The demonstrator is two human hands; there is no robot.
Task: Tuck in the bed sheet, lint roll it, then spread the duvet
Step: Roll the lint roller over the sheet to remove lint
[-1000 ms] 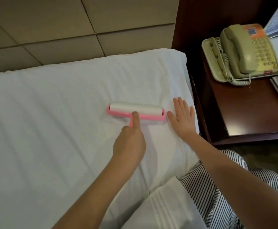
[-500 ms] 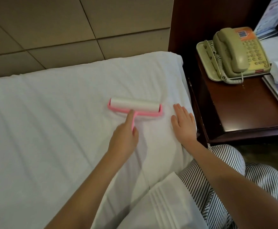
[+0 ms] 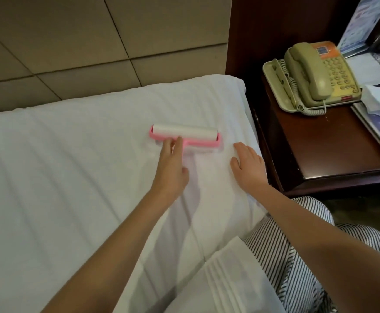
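Note:
A white bed sheet (image 3: 71, 177) covers the mattress. On it lies a lint roller (image 3: 184, 134) with a pink frame and a white roll, near the head end. My left hand (image 3: 172, 164) holds its pink handle, with the fingers reaching forward onto the frame; the handle is mostly hidden under the hand. My right hand (image 3: 249, 166) rests flat on the sheet, fingers straight, just right of the roller by the bed's right edge. A folded white duvet (image 3: 218, 281) lies at the bottom, against my knee.
A padded beige headboard wall (image 3: 94, 41) runs behind the bed. A dark wooden nightstand (image 3: 331, 150) stands to the right, carrying a beige telephone (image 3: 315, 75), papers and a tissue. My striped trouser leg (image 3: 297, 245) is at lower right.
My left hand has pushed the lint roller a little farther toward the headboard, past my right fingertips. My right hand stays flat on the sheet.

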